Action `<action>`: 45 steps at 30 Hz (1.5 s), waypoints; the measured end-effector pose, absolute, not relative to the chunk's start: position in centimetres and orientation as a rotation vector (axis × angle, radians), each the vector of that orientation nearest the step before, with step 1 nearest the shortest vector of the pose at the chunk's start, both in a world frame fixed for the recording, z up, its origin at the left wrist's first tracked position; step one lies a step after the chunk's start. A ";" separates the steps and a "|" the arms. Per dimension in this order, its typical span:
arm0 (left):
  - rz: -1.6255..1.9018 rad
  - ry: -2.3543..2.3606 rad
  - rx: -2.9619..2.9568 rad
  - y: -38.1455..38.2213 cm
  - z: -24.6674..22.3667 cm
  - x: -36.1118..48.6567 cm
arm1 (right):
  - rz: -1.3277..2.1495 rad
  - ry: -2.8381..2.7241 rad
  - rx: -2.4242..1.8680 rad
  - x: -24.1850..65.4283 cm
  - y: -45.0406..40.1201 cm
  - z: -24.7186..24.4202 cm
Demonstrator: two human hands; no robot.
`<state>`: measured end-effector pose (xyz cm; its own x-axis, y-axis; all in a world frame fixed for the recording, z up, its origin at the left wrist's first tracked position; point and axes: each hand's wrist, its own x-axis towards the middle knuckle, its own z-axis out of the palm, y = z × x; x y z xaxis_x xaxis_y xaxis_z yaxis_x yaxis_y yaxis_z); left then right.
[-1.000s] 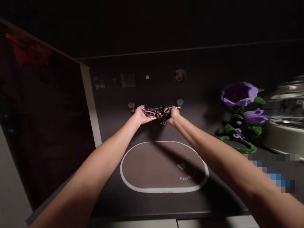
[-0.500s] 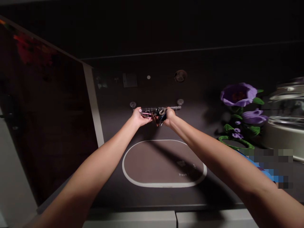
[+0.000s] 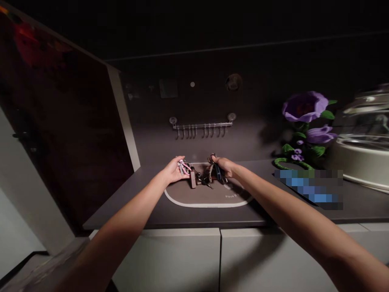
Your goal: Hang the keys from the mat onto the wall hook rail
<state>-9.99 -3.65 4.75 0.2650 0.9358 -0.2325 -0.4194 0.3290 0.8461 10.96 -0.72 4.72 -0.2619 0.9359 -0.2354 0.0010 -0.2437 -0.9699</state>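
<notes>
My left hand point(image 3: 174, 170) is closed on a bunch of keys with a pink strap point(image 3: 185, 165) and a pinkish oblong tag point(image 3: 193, 179) hanging from it. My right hand point(image 3: 225, 165) grips a second bunch of keys point(image 3: 217, 172) with dark fobs and a beaded-looking strand. Between the hands dangle more small dark and metal pieces point(image 3: 199, 178), too small to tell apart. Both bunches appear above the oval mat point(image 3: 209, 198) on the counter. Behind and above them, a clear rail with several hooks point(image 3: 203, 126) is fixed to the wall, its hooks bare.
At the right, purple crocheted flowers point(image 3: 305, 107) stand beside a cream container with a clear lid point(image 3: 361, 158). A blurred-out blue item point(image 3: 310, 188) lies before them. White cabinet doors point(image 3: 170, 255) sit below the dark counter point(image 3: 194, 219); a dark door point(image 3: 69, 142) is at left.
Both hands have come down and away from the wall rail with the key bunches and moved slightly apart. The rail's hooks now show fully. The view has shifted to show more cabinet front.
</notes>
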 end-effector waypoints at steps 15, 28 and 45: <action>1.350 1.292 1.185 -3.8 3.7 -11.8 | 0.193 -1.952 -1.683 18.2 0.2 3.9; 0.737 1.146 1.896 -8.4 2.9 -14.7 | -0.146 -2.145 -1.659 17.0 -4.5 3.7; 1.037 0.492 1.368 -10.5 5.1 -8.7 | 1.685 -1.842 -0.667 12.7 -8.8 6.0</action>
